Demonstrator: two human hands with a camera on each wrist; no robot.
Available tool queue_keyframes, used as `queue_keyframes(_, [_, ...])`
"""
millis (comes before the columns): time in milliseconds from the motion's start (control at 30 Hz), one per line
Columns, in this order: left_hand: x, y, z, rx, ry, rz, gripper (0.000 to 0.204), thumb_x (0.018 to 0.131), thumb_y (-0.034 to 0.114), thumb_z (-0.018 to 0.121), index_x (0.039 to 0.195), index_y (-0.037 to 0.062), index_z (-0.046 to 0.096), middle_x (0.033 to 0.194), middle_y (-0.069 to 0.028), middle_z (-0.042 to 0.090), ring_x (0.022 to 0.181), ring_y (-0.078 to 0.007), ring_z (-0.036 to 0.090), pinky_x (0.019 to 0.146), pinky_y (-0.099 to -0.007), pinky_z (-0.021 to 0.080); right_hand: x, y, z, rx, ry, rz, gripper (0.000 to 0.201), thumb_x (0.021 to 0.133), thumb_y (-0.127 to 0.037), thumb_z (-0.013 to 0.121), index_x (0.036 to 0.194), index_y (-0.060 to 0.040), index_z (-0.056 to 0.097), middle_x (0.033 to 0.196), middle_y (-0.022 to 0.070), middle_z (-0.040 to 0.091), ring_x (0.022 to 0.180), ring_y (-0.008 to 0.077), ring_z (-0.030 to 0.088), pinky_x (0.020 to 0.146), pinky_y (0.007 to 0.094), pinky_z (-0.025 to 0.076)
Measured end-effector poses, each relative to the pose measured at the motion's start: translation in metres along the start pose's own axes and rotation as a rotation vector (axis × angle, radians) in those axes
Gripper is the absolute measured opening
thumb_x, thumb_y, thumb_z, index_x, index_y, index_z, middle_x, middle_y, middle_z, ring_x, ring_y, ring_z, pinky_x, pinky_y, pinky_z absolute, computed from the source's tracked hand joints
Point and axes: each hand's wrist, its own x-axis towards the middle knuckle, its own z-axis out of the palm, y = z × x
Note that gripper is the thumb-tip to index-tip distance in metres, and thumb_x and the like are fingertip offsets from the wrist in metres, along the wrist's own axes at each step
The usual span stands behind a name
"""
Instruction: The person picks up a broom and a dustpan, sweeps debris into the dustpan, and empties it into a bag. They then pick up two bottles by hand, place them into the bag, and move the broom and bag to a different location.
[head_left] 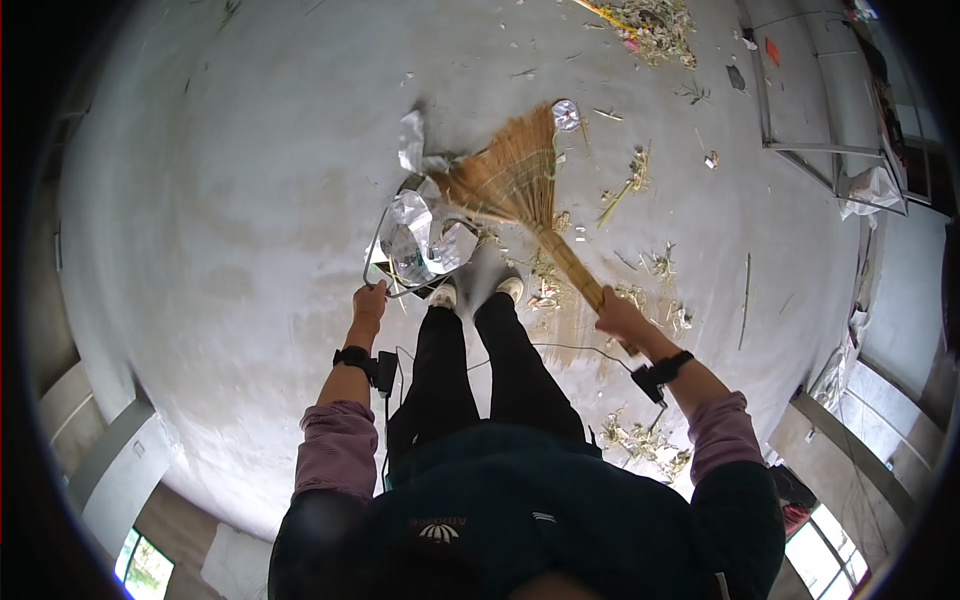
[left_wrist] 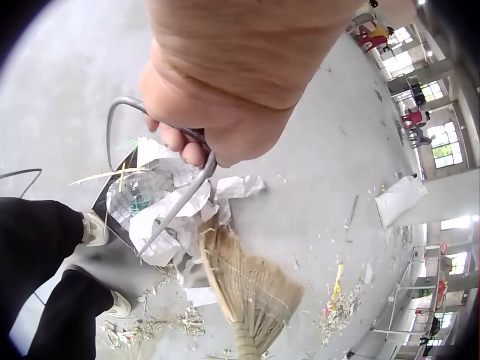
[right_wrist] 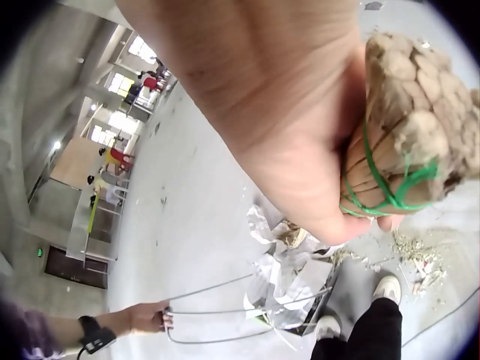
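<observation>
Broom (head_left: 515,172): fan of straw bristles on the floor (head_left: 260,130), at the mouth of the dustpan (left_wrist: 127,160); tips against or right beside the paper there (exact contact too blurred to call). Its handle slants back toward the person's right side.

Right hand (head_left: 624,322): fingers curled round the broom handle near its butt end, closed on it. Green ties (right_wrist: 390,196) wrap the butt just beside the palm. Left hand (head_left: 369,303): fingers hooked round the grey wire handle (left_wrist: 174,212) of the dustpan, curled closed on it, thumb not clearly seen.

Dustpan sits on the floor ahead of the left shoe (head_left: 443,296), dark-walled, loaded with crumpled white paper (left_wrist: 161,232) and a clear plastic container (left_wrist: 139,199) (green marking on it). Wire handle arches over the load. Some paper spills past the front edge, so the mouth is partly blocked; another silvery sheet (head_left: 411,140) lies just beyond, near the bristles.

Right shoe (head_left: 510,289) is close by the pan. Plant scraps (head_left: 545,280) scatter near that shoe and under the broom handle. Silvery disc (head_left: 566,115) near the bristle tips. Bigger debris pile (head_left: 655,30) well apart, farther ahead, with a yellow strip (head_left: 600,12) at its edge. Thin cable (head_left: 570,347) runs across between the wrists. Metal frame (head_left: 830,148) stands off to the right.
</observation>
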Motion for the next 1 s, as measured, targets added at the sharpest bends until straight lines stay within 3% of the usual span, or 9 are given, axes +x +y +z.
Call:
queue_keyframes(167, [0.007, -0.002, -0.007, 0.03, -0.013, -0.033, 0.033, 0.073, 0.034, 0.055, 0.067, 0.0031, 0.065, 0.062, -0.0082, 0.059, 0.058, -0.0186, 0.055, 0.057, -0.0333, 0.043, -0.071, -0.009, 0.017, 0.224, -0.297, 0.027, 0.05, 0.066, -0.015, 0.061, 0.107, 0.0015, 0.037, 0.071, 0.0176, 0.059, 0.055, 0.0249, 0.06, 0.051, 0.0368, 0.048])
queue_keyframes(267, [0.004, 0.002, -0.011, 0.034, -0.026, -0.019, 0.033, 0.073, 0.034, 0.055, 0.066, 0.0034, 0.065, 0.061, -0.0084, 0.058, 0.058, -0.0186, 0.054, 0.057, -0.0333, 0.043, -0.093, -0.017, 0.022, 0.259, -0.386, 0.044, 0.049, 0.066, -0.014, 0.061, 0.106, 0.0017, 0.038, 0.07, 0.0178, 0.058, 0.055, 0.0253, 0.06, 0.05, 0.0368, 0.048])
queue_keyframes(333, [0.007, 0.004, -0.016, 0.078, -0.094, -0.003, 0.032, 0.075, 0.033, 0.056, 0.068, 0.0023, 0.061, 0.058, -0.0038, 0.054, 0.052, -0.0132, 0.047, 0.05, -0.0287, 0.038, -0.09, -0.022, 0.015, 0.272, -0.363, 0.055, 0.047, 0.065, -0.014, 0.061, 0.104, 0.0014, 0.039, 0.068, 0.0169, 0.058, 0.054, 0.025, 0.06, 0.05, 0.036, 0.047])
queue_keyframes(467, [0.011, 0.001, -0.018, 0.069, -0.143, -0.025, 0.031, 0.074, 0.032, 0.056, 0.067, 0.0025, 0.061, 0.057, -0.0031, 0.053, 0.05, -0.0127, 0.046, 0.048, -0.0282, 0.036, -0.096, -0.025, 0.005, 0.201, -0.237, 0.032, 0.044, 0.064, -0.012, 0.061, 0.101, 0.0005, 0.041, 0.065, 0.0171, 0.058, 0.057, 0.0275, 0.06, 0.051, 0.0365, 0.047])
queue_keyframes(533, [0.012, 0.001, -0.017, 0.074, -0.096, -0.034, 0.033, 0.072, 0.033, 0.055, 0.062, 0.0021, 0.062, 0.056, -0.0075, 0.056, 0.053, -0.018, 0.051, 0.052, -0.0323, 0.041, -0.111, -0.025, 0.0, 0.217, -0.182, 0.049, 0.042, 0.063, -0.012, 0.061, 0.1, -0.0008, 0.042, 0.066, 0.018, 0.058, 0.06, 0.0299, 0.061, 0.054, 0.0374, 0.047])
queue_keyframes(667, [0.018, 0.0, -0.026, 0.097, -0.096, 0.028, 0.033, 0.072, 0.032, 0.056, 0.062, 0.001, 0.061, 0.056, -0.007, 0.056, 0.052, -0.0176, 0.051, 0.051, -0.0319, 0.041, -0.167, 0.002, -0.001, 0.271, -0.085, 0.068, 0.052, 0.063, -0.012, 0.06, 0.111, -0.003, 0.044, 0.078, 0.023, 0.059, 0.066, 0.0313, 0.061, 0.057, 0.0377, 0.048])
queue_keyframes(800, [0.018, 0.007, -0.035, 0.2, -0.082, 0.1, 0.033, 0.073, 0.032, 0.056, 0.065, 0.0001, 0.063, 0.061, -0.0117, 0.059, 0.057, -0.0227, 0.056, 0.056, -0.0353, 0.043, -0.214, 0.026, 0.009, 0.268, 0.005, 0.136, 0.059, 0.062, -0.011, 0.061, 0.118, -0.0036, 0.042, 0.08, 0.0212, 0.06, 0.066, 0.0278, 0.061, 0.058, 0.0355, 0.048])
queue_keyframes(867, [0.018, 0.008, -0.035, 0.241, -0.075, 0.119, 0.033, 0.073, 0.031, 0.056, 0.066, -0.0002, 0.063, 0.062, -0.0135, 0.06, 0.059, -0.0247, 0.057, 0.058, -0.0363, 0.044, -0.225, 0.032, 0.013, 0.534, 0.012, 0.245, 0.059, 0.062, -0.005, 0.063, 0.117, -0.0037, 0.044, 0.071, 0.0105, 0.056, 0.055, 0.0173, 0.058, 0.051, 0.0301, 0.047])
queue_keyframes(1000, [0.017, 0.004, -0.038, 0.264, -0.065, 0.202, 0.032, 0.073, 0.03, 0.055, 0.067, -0.0002, 0.064, 0.065, -0.0162, 0.061, 0.063, -0.0272, 0.059, 0.062, -0.0374, 0.045, -0.197, 0.05, 0.05, 0.824, 0.092, 0.283, 0.053, 0.062, -0.002, 0.062, 0.112, 0.0011, 0.044, 0.07, 0.0075, 0.054, 0.053, 0.0161, 0.056, 0.047, 0.0289, 0.047])
